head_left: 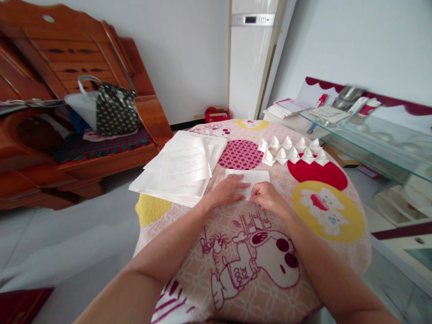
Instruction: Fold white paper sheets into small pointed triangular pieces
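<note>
A small white sheet of paper [251,174] lies flat on the cloth-covered table in front of me. My left hand [230,189] rests on its left side with fingers stretched out and spread. At the sheet's near right part, my right hand [266,195] has its fingers curled in a pinch against the paper's edge; the fingertips are partly hidden. Beyond to the right stand two rows of folded white paper shapes [294,150] with pointed tops. Left of my hands lies a loose stack of white paper sheets [184,168], the top one with print.
The round table wears a patterned cloth [189,261]. A glass-topped stand [378,139] with metalware and papers adjoins on the right. To the left is a wooden bench [81,58] with a dotted bag [116,108]. A tall white cabinet-like unit [249,63] stands behind.
</note>
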Motion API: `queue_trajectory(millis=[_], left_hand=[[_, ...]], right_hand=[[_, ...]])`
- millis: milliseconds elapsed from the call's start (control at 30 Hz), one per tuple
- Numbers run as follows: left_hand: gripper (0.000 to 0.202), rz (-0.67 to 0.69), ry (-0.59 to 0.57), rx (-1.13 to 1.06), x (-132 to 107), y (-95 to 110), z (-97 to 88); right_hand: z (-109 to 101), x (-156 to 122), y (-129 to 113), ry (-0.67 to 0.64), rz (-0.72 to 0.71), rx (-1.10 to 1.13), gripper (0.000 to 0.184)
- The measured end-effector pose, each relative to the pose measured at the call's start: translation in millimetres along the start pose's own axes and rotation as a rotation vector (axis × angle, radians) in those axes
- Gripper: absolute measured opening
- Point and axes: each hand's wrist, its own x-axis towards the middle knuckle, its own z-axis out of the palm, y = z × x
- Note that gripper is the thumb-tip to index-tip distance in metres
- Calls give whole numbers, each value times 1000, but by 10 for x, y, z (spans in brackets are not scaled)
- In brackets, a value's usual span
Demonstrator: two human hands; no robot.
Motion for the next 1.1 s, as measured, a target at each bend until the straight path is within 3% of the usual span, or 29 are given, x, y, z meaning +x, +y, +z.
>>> queue_trajectory(millis=[133,333,400,533,700,1100], left_hand=[[55,13,12,-5,-1,-31,28],[55,19,4,-30,28,-52,46],[55,4,-12,-34,32,-34,25],[57,-27,-23,-41,20,31,2],[56,-69,32,-63,9,86,40],[70,-48,-115,-155,7,-194,-32]], right_hand=[[-57,4,71,-67,33,-87,19],[-555,-77,321,-91,185,-133,19],[-631,-87,342,-71,171,-121,18],[-427,-23,263,69,-34,69,5],[-3,113,184,86,-291,-49,19],[5,102,214,112,-282,-142,22]])
